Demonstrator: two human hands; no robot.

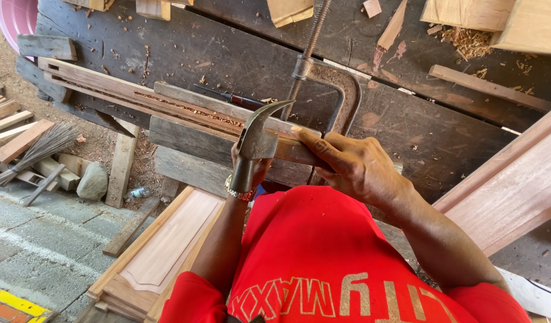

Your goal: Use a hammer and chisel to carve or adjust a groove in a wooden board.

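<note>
Just above the person's red shirt, at the near edge of the dark wooden surface (pixel 407 137), the left hand (pixel 251 170) is closed around the handle of a claw hammer (pixel 256 139), its steel head raised with the curved claw pointing away toward the clamp. The right hand (pixel 353 164) lies just beside it, fingers curled down over a long grooved strip of wood (pixel 185 110) that runs away to the left of both hands; what lies under its palm is hidden.

The hammer looks heavy at the head and rigid, so a hold low on the handle probably gives the swing, while the present hold near the head suits short, controlled taps. The strip seems stiff but thin-walled along its groove, likely to split or dent; pressing on its flat top is the safer hold. A rusty iron clamp (pixel 341 90) stands right beyond the right hand and hems it in. A dark-handled tool (pixel 239 98) lies past the left hand. Open room lies left along the strip; a panelled board (pixel 167 239) leans below the left forearm.
</note>
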